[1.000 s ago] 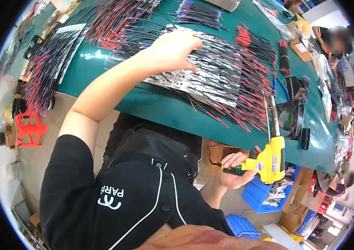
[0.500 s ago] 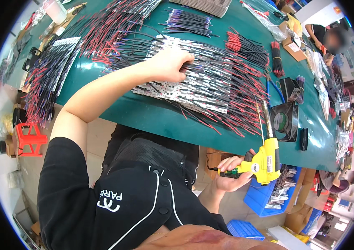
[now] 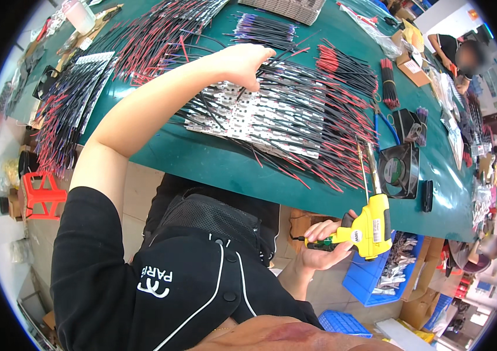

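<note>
My left hand (image 3: 244, 65) is closed at the far edge of a white board (image 3: 242, 120) covered with black wires. Its fingers are bent round some black wires (image 3: 280, 57), and the fingertips are partly hidden. Many wires (image 3: 342, 128) with red ends lie across the board and hang past its right side. More of the white surface shows on the left part. In my right hand (image 3: 323, 243) is a yellow soldering gun (image 3: 371, 228), gripped by its handle. Its metal tip points up over the near right table edge, close to the red wire ends.
On the green table (image 3: 202, 164) lie wire bundles (image 3: 348, 67), blue-handled pliers (image 3: 390, 126) and a black fan (image 3: 399, 169). More wired boards (image 3: 85, 93) lie at left. A blue crate (image 3: 365, 281) stands below, a red stool (image 3: 44, 196) at left. Another person (image 3: 447, 52) is at far right.
My left hand has moved away from me to the board's far edge, shifting black wires. More white board shows on its left part. The soldering gun has barely moved.
</note>
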Motion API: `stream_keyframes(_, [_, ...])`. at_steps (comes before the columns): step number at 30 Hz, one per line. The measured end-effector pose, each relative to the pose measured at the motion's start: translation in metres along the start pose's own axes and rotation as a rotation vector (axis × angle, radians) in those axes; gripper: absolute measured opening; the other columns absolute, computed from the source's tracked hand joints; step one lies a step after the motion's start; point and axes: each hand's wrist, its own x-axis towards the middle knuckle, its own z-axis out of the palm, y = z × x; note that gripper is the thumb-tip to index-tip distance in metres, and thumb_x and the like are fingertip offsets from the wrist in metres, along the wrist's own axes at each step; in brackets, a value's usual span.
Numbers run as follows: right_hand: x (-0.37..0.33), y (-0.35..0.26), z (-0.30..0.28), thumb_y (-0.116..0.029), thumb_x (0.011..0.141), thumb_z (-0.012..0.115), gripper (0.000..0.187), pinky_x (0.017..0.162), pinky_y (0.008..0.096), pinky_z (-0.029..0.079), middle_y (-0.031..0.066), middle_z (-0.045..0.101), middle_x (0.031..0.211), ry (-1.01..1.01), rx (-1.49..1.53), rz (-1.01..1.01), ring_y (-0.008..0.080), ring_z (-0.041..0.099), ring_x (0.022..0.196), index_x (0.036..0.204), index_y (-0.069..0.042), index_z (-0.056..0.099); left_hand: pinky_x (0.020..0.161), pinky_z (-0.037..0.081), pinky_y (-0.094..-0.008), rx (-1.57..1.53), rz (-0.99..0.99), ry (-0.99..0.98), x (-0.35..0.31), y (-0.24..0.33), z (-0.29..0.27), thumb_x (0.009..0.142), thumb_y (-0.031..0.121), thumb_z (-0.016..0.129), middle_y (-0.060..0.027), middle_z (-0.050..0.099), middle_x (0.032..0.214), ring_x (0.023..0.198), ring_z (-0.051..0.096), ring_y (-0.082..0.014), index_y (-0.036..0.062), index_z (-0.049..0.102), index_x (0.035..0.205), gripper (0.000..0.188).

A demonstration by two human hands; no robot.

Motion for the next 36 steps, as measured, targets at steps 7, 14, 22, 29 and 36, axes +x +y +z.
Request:
stream_keyframes(7, [-0.001, 0.0, -0.001, -0.041, 0.094, 0.032, 0.058, 0.032, 0.021, 0.038, 0.0037, 0.04, 0.055, 0.007, -0.003, 0.008, 0.0104, 0.038, 0.036, 0.12, 0.01, 0.031, 0.083, 0.046, -0.038, 0.058, -0.058, -0.132, 0.008, 0.008, -0.003, 0.06, 0.014, 0.07, -0.0171, 0.049, 0.108, 0.1, 0.053, -0.032, -0.0019, 0.035, 0.13, 0.08])
stream_keyframes(14, [-0.001, 0.0, -0.002, -0.041, 0.094, 0.032, 0.058, 0.032, 0.0209, 0.038, 0.0035, 0.04, 0.054, 0.015, -0.007, 0.01, 0.0104, 0.038, 0.036, 0.121, 0.011, 0.031, 0.077, 0.047, -0.0427, 0.113, -0.162, -0.047, 0.005, 0.023, 0.008, 0.066, 0.011, 0.065, -0.0151, 0.047, 0.105, 0.093, 0.055, -0.0333, 0.0001, 0.046, 0.113, 0.052])
stream_keyframes(22, [-0.002, -0.003, -0.001, -0.041, 0.094, 0.033, 0.058, 0.033, 0.0213, 0.038, 0.0035, 0.04, 0.055, 0.014, -0.008, 0.014, 0.0104, 0.038, 0.036, 0.121, 0.01, 0.031, 0.074, 0.047, -0.0413, 0.083, -0.065, 0.168, 0.01, 0.007, 0.017, 0.069, 0.014, 0.064, -0.0142, 0.054, 0.091, 0.087, 0.057, -0.0333, 0.0006, 0.057, 0.093, 0.029])
stream_keyframes(29, [-0.003, -0.004, -0.005, -0.041, 0.094, 0.033, 0.058, 0.033, 0.0214, 0.038, 0.0036, 0.041, 0.055, 0.024, -0.032, 0.01, 0.0104, 0.038, 0.037, 0.121, 0.01, 0.031, 0.066, 0.046, -0.0259, -0.41, -0.269, 0.677, -0.018, -0.025, 0.001, 0.072, 0.014, 0.069, -0.0066, 0.064, 0.078, 0.069, 0.059, -0.0126, -0.0006, 0.063, 0.088, 0.022])
stream_keyframes(36, [0.0, 0.0, -0.002, -0.041, 0.094, 0.032, 0.057, 0.032, 0.0216, 0.038, 0.004, 0.041, 0.056, -0.014, 0.003, 0.023, 0.0107, 0.038, 0.036, 0.121, 0.009, 0.032, 0.06, 0.04, -0.0193, -0.819, -0.304, 0.909, -0.043, -0.062, 0.005, 0.076, 0.013, 0.071, 0.0044, 0.058, 0.072, 0.063, 0.05, -0.0032, 0.0023, 0.062, 0.082, 0.015])
